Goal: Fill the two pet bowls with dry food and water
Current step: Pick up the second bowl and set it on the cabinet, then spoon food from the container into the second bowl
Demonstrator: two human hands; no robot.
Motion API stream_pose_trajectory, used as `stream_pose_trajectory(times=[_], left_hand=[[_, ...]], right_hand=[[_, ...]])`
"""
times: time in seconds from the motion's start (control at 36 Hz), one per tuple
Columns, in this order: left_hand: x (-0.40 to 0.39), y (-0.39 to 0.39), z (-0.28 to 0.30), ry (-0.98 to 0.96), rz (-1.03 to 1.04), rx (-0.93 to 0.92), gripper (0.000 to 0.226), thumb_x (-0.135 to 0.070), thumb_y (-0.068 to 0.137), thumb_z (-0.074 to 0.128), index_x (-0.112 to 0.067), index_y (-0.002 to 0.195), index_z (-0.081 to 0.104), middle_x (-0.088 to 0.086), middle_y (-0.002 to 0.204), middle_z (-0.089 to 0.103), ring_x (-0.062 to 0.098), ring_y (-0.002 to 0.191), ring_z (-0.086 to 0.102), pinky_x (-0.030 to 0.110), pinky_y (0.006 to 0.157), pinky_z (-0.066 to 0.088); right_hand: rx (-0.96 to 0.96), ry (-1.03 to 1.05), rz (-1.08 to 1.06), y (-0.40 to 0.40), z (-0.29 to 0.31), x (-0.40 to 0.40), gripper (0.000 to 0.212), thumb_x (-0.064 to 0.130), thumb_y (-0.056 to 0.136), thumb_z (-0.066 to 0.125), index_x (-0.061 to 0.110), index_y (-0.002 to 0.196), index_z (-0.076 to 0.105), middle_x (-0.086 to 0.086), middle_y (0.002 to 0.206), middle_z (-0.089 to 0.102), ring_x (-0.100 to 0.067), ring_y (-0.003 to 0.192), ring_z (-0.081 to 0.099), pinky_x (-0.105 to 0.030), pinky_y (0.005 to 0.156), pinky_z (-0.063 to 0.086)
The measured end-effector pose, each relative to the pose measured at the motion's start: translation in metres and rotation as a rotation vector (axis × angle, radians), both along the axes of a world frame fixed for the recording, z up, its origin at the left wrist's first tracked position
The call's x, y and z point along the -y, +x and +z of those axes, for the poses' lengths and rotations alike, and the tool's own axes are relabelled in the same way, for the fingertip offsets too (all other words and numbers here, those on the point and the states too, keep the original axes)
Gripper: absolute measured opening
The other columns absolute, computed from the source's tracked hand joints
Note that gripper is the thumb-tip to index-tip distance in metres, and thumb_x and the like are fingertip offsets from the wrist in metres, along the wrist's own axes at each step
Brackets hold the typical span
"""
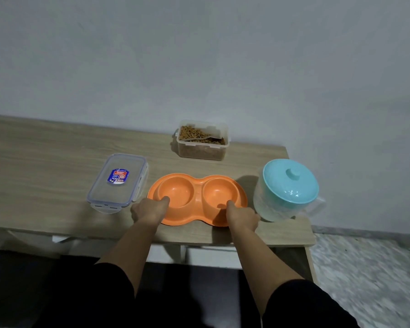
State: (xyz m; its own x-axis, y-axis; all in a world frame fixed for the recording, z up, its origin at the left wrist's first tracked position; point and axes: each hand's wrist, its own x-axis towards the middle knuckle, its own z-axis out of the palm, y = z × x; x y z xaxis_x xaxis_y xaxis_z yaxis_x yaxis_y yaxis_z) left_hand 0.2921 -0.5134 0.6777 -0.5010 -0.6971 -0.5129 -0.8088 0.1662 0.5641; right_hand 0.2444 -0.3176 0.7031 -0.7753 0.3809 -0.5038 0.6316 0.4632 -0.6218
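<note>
Head view: orange double bowl [197,200] sits at the near edge of the worktop [45,166], both wells empty. Left hand [148,210] grips its left rim, thumb inside the well. Right hand [243,216] grips the right rim likewise. Open tub of dry food [202,140] behind the bowl. Lid [118,182] just left. Lidded water jug [287,190] just right.

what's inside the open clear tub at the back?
The open clear tub holds brown dry food nearly to the rim, with a pale scoop lying partly buried in it. The scoop's bowl and the tub's bottom are covered.
</note>
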Motion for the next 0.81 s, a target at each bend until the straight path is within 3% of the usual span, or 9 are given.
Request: stream_pose_trajectory(times=[0.19, 0.31, 0.39, 0.53, 0.64, 0.75, 0.81], left_hand=[[-0.001, -0.003, 0.006, -0.011, 0.04, 0.018, 0.054, -0.046, 0.079, 0.054, -0.002, 0.108, 0.062, 0.023, 0.119, 0.056, 0.035, 0.105, 0.056, 0.037, 0.081, 0.044], [-0.002, -0.03, 0.012, -0.1, 0.03, 0.017, 0.062, -0.048, 0.08, 0.052, -0.001, 0.121, 0.058, 0.024, 0.128, 0.05, 0.038, 0.12, 0.048, 0.042, 0.098, 0.042], [-0.009, -0.04, 0.028, -0.146, 0.021, -0.07, 0.065, -0.046, 0.084, 0.052, -0.002, 0.131, 0.051, 0.021, 0.138, 0.039, 0.039, 0.127, 0.043, 0.046, 0.107, 0.037], [-0.012, -0.06, 0.048, -0.109, -0.015, -0.224, 0.058, -0.039, 0.092, 0.047, -0.009, 0.141, 0.044, 0.015, 0.148, 0.029, 0.034, 0.132, 0.039, 0.044, 0.108, 0.034], [-0.005, -0.087, 0.054, -0.071, -0.072, -0.271, 0.051, -0.034, 0.096, 0.04, -0.008, 0.139, 0.048, 0.017, 0.147, 0.04, 0.035, 0.133, 0.04, 0.041, 0.108, 0.033], [0.004, -0.122, 0.06, 0.003, -0.063, -0.282, 0.047, -0.032, 0.096, 0.037, 0.0, 0.119, 0.061, 0.021, 0.128, 0.058, 0.039, 0.119, 0.052, 0.038, 0.099, 0.041], [0.006, -0.136, 0.061, 0.036, -0.044, -0.281, 0.047, -0.038, 0.095, 0.036, -0.005, 0.114, 0.064, 0.019, 0.121, 0.062, 0.037, 0.113, 0.055, 0.038, 0.099, 0.043]], right_hand=[[-0.004, 0.082, 0.066, 0.001, 0.005, 0.007, 0.065, 0.044, 0.088, 0.055, -0.002, 0.133, 0.044, -0.018, 0.136, 0.036, -0.032, 0.126, 0.04, -0.038, 0.094, 0.043], [-0.03, 0.192, 0.102, -0.012, 0.009, 0.02, 0.066, 0.045, 0.089, 0.052, -0.003, 0.133, 0.04, -0.02, 0.135, 0.036, -0.033, 0.126, 0.037, -0.04, 0.099, 0.04], [-0.09, 0.259, 0.168, -0.012, 0.016, 0.024, 0.064, 0.043, 0.09, 0.049, -0.003, 0.134, 0.038, -0.022, 0.135, 0.039, -0.035, 0.126, 0.036, -0.042, 0.106, 0.037], [-0.283, 0.235, 0.267, -0.018, 0.027, 0.031, 0.061, 0.036, 0.092, 0.047, 0.0, 0.141, 0.036, -0.019, 0.139, 0.04, -0.033, 0.128, 0.04, -0.038, 0.107, 0.035], [-0.318, 0.077, 0.307, -0.043, 0.04, 0.035, 0.059, 0.03, 0.096, 0.045, 0.002, 0.145, 0.031, -0.017, 0.148, 0.031, -0.031, 0.132, 0.039, -0.035, 0.108, 0.032], [-0.281, 0.049, 0.311, -0.087, 0.044, 0.043, 0.057, 0.029, 0.098, 0.043, -0.001, 0.145, 0.029, -0.02, 0.148, 0.035, -0.033, 0.134, 0.038, -0.032, 0.108, 0.03], [-0.24, 0.054, 0.311, -0.107, 0.043, 0.048, 0.059, 0.032, 0.099, 0.042, -0.002, 0.145, 0.029, -0.021, 0.147, 0.038, -0.033, 0.136, 0.037, -0.032, 0.109, 0.029]])
